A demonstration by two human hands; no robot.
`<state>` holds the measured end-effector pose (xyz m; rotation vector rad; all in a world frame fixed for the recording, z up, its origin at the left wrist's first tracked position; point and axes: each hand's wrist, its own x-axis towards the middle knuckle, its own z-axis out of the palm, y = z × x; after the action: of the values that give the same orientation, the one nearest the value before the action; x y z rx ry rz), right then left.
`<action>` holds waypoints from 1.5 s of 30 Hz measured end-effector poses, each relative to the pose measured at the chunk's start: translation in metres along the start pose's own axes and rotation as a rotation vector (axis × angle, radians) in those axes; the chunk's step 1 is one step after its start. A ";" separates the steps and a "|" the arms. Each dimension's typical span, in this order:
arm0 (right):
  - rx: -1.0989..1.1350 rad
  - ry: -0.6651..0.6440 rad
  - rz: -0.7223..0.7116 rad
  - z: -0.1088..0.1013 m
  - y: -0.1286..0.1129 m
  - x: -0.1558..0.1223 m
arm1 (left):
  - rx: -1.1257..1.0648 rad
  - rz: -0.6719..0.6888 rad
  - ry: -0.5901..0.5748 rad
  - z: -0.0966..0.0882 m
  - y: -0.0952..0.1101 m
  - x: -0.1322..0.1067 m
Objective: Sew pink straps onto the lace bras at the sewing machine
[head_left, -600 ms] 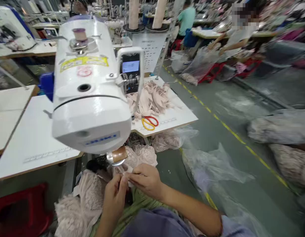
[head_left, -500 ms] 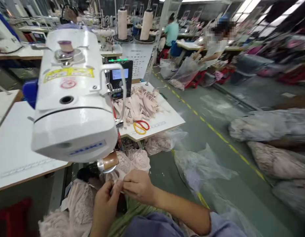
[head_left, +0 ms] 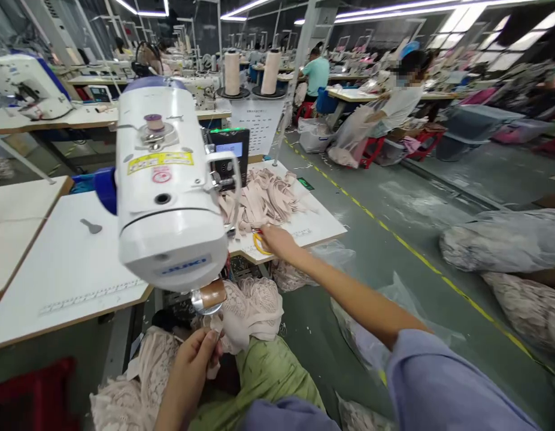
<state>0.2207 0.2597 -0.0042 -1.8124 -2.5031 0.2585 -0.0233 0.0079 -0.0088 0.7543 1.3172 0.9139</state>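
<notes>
My left hand is closed in a pinch, thumb against fingers, on the pale edge of a beige lace bra. The bra's molded cups hang just below the sewing machine head, beside its shiny round lower end. My right arm reaches out over the white table, and my right hand is closed on a pair of scissors. Only the yellow loop and a bit of red handle show; the fingers cover the rest. Behind the scissors lies a pile of beige fabric strips.
More lace pieces hang at lower left, near my left forearm. Two thread cones stand behind the machine, next to a control screen. Plastic-wrapped bundles lie on the floor at right. Other people work at tables farther back.
My right hand has left my left hand and moved forward to the scissors on the table. My left hand stays pinched on the bra. The view has tilted up and turned slightly left.
</notes>
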 end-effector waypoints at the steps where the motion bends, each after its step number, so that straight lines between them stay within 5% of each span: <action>1: -0.001 -0.017 0.005 -0.001 0.001 -0.013 | -0.065 -0.014 0.009 0.001 0.002 -0.002; 5: 0.061 -0.082 -0.017 -0.007 0.009 -0.095 | -0.280 -0.071 0.042 0.001 0.013 -0.007; 7: 0.288 -0.108 -0.108 -0.013 0.006 -0.143 | -0.328 -0.088 0.046 0.002 0.018 -0.007; 12: 0.455 -0.186 -0.336 -0.024 -0.038 -0.215 | -0.330 -0.098 0.022 0.003 0.022 -0.008; 16: 0.484 -0.114 -0.424 -0.018 -0.067 -0.209 | -0.247 -0.079 -0.008 0.003 0.016 -0.009; 22: 0.511 -0.180 -0.480 -0.003 -0.073 -0.194 | -0.155 -0.065 0.020 0.004 0.014 -0.011; 27: 0.586 -0.301 -0.393 -0.004 -0.064 -0.199 | -0.152 -0.058 0.033 0.003 0.016 -0.013; 32: 0.718 -0.263 -0.247 -0.003 -0.061 -0.211 | -0.189 0.003 0.050 -0.002 0.011 -0.013; 45: 0.773 -0.363 -0.237 0.007 -0.087 -0.197 | 0.063 0.071 0.099 -0.004 0.013 -0.013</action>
<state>0.2005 0.0464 0.0155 -1.2176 -2.2661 1.4071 -0.0294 0.0018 0.0081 0.8174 1.4185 0.9806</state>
